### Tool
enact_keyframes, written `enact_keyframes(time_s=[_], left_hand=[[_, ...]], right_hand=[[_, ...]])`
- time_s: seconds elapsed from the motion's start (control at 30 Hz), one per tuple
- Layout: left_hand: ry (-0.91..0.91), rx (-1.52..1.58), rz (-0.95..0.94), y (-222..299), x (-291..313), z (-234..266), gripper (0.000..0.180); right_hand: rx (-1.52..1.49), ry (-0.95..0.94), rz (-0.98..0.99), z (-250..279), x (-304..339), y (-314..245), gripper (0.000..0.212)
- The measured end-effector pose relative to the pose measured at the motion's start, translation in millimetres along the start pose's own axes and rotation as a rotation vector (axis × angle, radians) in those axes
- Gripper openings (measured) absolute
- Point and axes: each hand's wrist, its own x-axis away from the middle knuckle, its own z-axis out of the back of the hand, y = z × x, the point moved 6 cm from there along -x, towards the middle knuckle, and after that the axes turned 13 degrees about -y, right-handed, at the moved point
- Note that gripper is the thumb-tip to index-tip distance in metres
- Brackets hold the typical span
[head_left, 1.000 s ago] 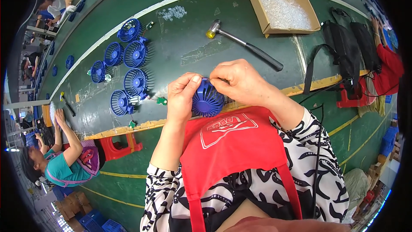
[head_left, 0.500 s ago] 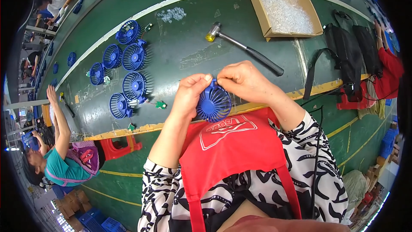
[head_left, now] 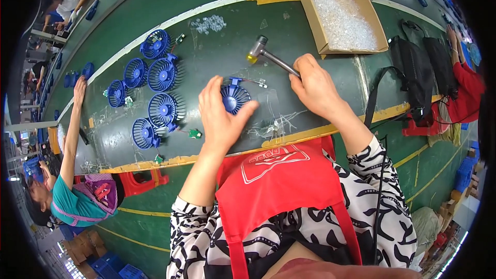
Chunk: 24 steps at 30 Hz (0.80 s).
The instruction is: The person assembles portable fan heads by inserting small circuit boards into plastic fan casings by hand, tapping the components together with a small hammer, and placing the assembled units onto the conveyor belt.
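At the centre of the frame, the left hand lies spread wide beside a blue fan cage on the dark green surface, fingers along the cage's left side and thumb stretched out below its lower right. Whether the palm presses on it cannot be told. A short lead with a small clear connector runs from the top of the cage toward the right.

Right of centre, the right hand is closed around the handle of a hammer, whose yellow-tipped head points to the upper left, above and to the right of the cage. Whether the head touches the surface is unclear.

Left of centre, six more blue fans sit in a loose cluster, with a green circuit board near the lower ones. Small clear pieces lie scattered at upper centre. At upper right, a cardboard box holds a heap of similar pieces, and a black bag rests near the right edge. At far left, a co-worker in a teal top stretches an arm up toward other blue fans.
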Motion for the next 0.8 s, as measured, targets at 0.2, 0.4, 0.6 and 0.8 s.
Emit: enact_keyframes(time_s=[0.2,0.4,0.6,0.8], left_hand=[[0.039,-0.04,0.08,-1.0,15.6,-8.7,0.101],[0.051,-0.013,0.074,0.1,12.6,-13.3,0.102],[0.047,0.011,0.1,-3.2,19.4,-9.1,0.105],[0.046,0.011,0.065,1.5,17.8,-10.7,0.104]], right_hand=[[-0.13,0.087,0.396,3.4,16.4,-62.2,0.04],[-0.088,0.111,0.331,2.1,17.6,-65.1,0.038],[-0.463,0.412,0.457,41.1,39.7,-74.5,0.04],[0.1,-0.004,0.22,-27.7,22.1,-45.8,0.037]])
